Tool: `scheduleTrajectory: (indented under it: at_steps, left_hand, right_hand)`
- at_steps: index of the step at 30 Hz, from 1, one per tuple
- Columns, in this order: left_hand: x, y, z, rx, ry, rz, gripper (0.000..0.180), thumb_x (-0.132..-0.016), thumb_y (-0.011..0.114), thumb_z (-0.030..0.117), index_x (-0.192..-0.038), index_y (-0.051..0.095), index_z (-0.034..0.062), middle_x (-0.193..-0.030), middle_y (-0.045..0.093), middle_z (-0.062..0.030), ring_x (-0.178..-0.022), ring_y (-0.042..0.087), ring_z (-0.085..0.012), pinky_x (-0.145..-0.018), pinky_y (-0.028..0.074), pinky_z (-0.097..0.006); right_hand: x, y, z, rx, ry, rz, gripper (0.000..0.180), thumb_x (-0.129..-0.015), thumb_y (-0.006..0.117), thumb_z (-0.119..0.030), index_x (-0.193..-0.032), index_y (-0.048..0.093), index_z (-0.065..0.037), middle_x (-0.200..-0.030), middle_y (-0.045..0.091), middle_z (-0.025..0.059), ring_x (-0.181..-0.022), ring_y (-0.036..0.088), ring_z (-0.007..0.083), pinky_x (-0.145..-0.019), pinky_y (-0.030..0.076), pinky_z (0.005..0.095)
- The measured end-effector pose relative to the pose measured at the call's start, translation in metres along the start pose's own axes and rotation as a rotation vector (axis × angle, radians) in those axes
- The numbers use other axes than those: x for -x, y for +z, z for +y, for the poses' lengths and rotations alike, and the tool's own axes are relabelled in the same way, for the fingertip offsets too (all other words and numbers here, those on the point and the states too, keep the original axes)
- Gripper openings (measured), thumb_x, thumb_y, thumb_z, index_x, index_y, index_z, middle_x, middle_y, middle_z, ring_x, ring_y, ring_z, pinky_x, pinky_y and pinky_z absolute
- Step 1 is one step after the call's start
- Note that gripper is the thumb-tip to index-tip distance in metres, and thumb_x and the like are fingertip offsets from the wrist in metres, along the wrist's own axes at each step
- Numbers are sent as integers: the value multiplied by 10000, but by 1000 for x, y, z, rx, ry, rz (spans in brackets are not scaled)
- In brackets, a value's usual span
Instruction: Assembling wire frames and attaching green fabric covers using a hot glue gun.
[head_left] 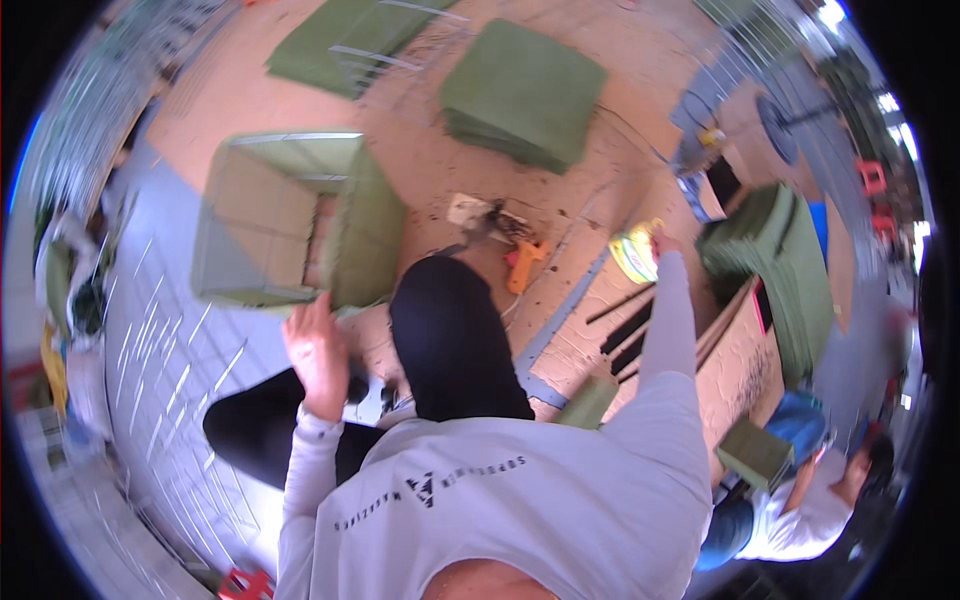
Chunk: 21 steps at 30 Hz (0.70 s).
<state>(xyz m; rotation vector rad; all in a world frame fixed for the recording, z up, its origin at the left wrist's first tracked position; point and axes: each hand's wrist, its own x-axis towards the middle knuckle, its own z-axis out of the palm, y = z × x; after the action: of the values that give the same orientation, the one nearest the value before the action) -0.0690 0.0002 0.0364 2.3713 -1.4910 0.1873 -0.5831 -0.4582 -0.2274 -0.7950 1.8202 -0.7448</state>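
My left hand [316, 352] is raised at the near edge of an open-topped, green fabric-covered box [370, 230]. Its fingers are loosely bent and partly apart, with nothing visible in them; contact with the box's rim cannot be made out. Stretched out to the right, my right hand [664, 242] is closed on the upper edge of a yellow container [634, 256] with a pale label. An orange glue gun [524, 265] lies on the brown board between my hands, beside a pale block with dark residue [478, 215].
Stacked green fabric pieces lie ahead [525, 90] and at the right [785, 270]. Dark strips [628, 335] rest near my right forearm. A wire frame [395, 50] stands far ahead, with metal rods [170, 330] on the left floor. Another person [800, 510] sits at lower right.
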Motion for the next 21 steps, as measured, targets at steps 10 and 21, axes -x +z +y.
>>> scheduleTrajectory:
  at_steps: [10,21]
  left_hand:
    - [15,-2,-13,40,-145,74,358,-719,597,-27,-1075,602,7,-824,580,-105,-860,550,-283,-759,435,-409]
    - [17,2,-22,232,-127,125,352,-591,611,-25,-939,580,21,-808,560,-110,-841,544,-308,-727,441,-399]
  right_hand:
    - [190,153,-111,26,-378,-589,132,-906,644,-127,-941,680,-5,-725,633,24,-634,609,109,-580,505,211]
    - [500,279,-129,583,-2256,-1225,326,-818,569,-106,-1110,622,27,-1130,644,145,-1090,609,268,-946,502,348]
